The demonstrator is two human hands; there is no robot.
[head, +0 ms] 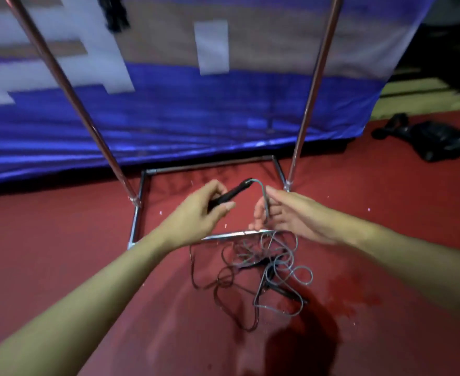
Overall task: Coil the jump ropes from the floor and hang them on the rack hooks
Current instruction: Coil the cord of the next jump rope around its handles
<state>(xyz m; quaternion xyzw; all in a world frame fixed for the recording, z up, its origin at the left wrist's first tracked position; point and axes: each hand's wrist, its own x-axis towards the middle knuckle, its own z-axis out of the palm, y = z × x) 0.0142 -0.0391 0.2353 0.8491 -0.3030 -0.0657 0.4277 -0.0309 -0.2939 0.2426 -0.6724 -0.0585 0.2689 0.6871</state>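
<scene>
My left hand (201,210) grips the black handle (231,194) of a jump rope, held above the floor. Its grey cord (264,194) arches from the handle tip down into my right hand (285,215), which pinches it. Below my hands a tangle of grey and dark jump ropes (256,272) lies on the red floor, with black handles in it. The metal rack (315,85) stands just beyond, its two uprights rising left and right and its base frame on the floor. No hooks show in view.
A blue and white banner (185,109) hangs behind the rack. A black bag or shoes (426,139) lie on the red floor (60,240) at the right. The rack's near base bar (223,236) crosses just under my hands.
</scene>
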